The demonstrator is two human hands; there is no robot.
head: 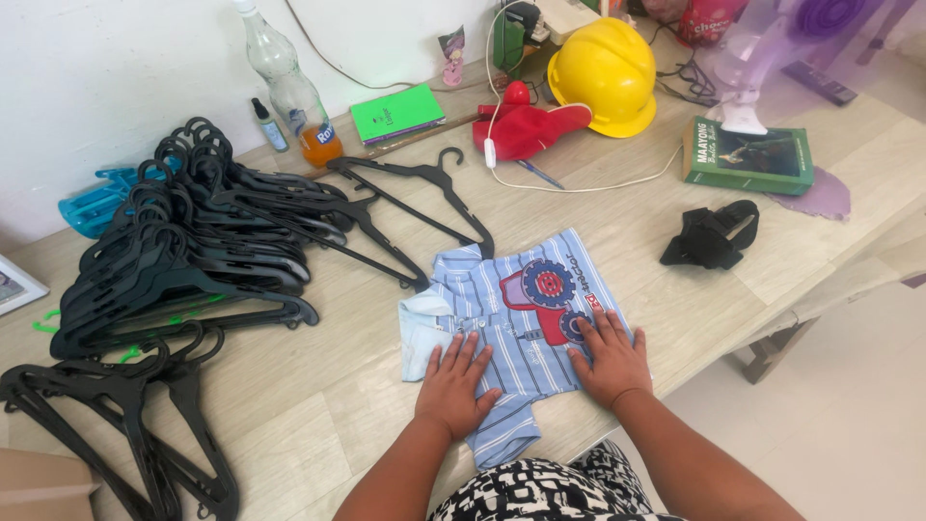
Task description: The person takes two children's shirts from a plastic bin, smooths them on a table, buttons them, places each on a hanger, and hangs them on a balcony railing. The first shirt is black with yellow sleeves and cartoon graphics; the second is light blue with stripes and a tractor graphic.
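A small light-blue striped shirt (502,289) with a red and blue tractor picture lies folded on the wooden table (318,405) near its front edge. My left hand (455,383) rests flat on the shirt's lower left part, fingers spread. Flat on the lower right part, beside the tractor picture, lies my right hand (610,357). Neither hand grips anything. A black hanger (424,207) lies just beyond the shirt, touching its far edge.
A big pile of black hangers (183,260) fills the left; more black hangers (145,425) lie at the front left. At the back stand a plastic bottle (289,87), green notebook (395,114), red cap (526,125), yellow hard hat (606,75), green book (748,154) and black strap (712,234).
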